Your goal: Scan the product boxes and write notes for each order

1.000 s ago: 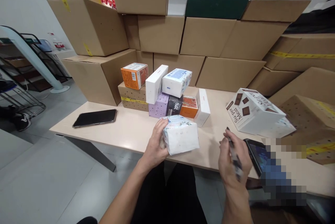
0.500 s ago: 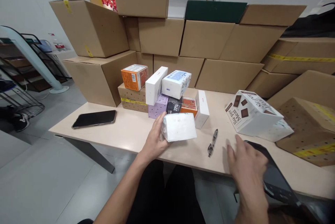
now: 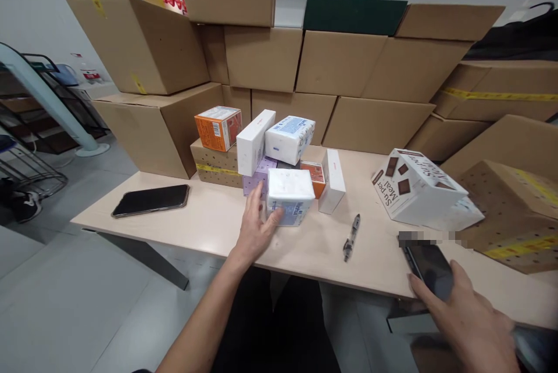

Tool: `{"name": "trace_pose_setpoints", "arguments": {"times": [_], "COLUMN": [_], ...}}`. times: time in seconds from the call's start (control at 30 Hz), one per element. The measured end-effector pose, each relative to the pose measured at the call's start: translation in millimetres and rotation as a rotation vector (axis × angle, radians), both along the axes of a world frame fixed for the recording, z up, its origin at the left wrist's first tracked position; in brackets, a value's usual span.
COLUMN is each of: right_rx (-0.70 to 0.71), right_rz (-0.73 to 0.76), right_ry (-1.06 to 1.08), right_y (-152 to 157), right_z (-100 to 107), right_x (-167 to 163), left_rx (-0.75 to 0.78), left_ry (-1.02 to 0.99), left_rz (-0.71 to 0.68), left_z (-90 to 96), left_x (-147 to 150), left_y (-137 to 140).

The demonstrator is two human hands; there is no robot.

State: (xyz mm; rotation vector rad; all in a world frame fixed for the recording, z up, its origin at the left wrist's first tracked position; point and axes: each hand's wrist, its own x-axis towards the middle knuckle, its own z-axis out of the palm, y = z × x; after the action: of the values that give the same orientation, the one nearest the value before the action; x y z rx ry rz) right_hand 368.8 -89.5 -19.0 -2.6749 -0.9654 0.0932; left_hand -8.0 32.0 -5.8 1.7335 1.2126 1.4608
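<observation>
My left hand [image 3: 255, 230] holds the near left corner of a white and blue tissue pack [image 3: 291, 184], thumb on its front and fingers along its side. The pack stands on the table before a small pile. In that pile I see another tissue pack [image 3: 290, 137], two slim white boxes [image 3: 256, 143], a purple box [image 3: 257, 178] and an orange box [image 3: 314, 174]. At the table's right front, my right hand [image 3: 468, 309] grips a black flat device with a screen [image 3: 429, 265], thumb on its left edge. Pixelation covers the device's far end.
A pen [image 3: 352, 237] lies between my hands on the table [image 3: 209, 228]. A phone [image 3: 150, 200] is at the left. A white Su-per Meal box [image 3: 414, 187] and a dotted carton [image 3: 510, 210] stand at the right. Large cartons [image 3: 342, 65] are stacked behind.
The tissue pack in my left hand has tipped upright and come down against the pile. My right hand has moved right and closed on the black device. The view has shifted slightly.
</observation>
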Motion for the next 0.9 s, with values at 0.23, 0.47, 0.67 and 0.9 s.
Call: {"name": "trace_pose_setpoints", "arguments": {"times": [0.23, 0.47, 0.67, 0.9], "right_rx": [0.335, 0.831, 1.130, 1.157], "right_rz": [0.103, 0.479, 0.655, 0.663], "right_ry": [0.025, -0.038, -0.223, -0.290], "right_y": [-13.2, -5.3, 25.7, 45.5], "right_z": [10.4, 41.8, 50.0, 45.0], "right_x": [-62.7, -183.0, -244.9, -261.1], "left_rx": [0.450, 0.580, 0.430, 0.205], "left_ry": [0.035, -0.009, -0.200, -0.391], "left_rz": [0.230, 0.027, -0.120, -0.215], "left_z": [1.6, -7.6, -25.3, -36.3], "left_x": [0.8, 15.2, 20.4, 15.3], "left_y": [-10.9, -43.4, -49.1, -43.3]}}
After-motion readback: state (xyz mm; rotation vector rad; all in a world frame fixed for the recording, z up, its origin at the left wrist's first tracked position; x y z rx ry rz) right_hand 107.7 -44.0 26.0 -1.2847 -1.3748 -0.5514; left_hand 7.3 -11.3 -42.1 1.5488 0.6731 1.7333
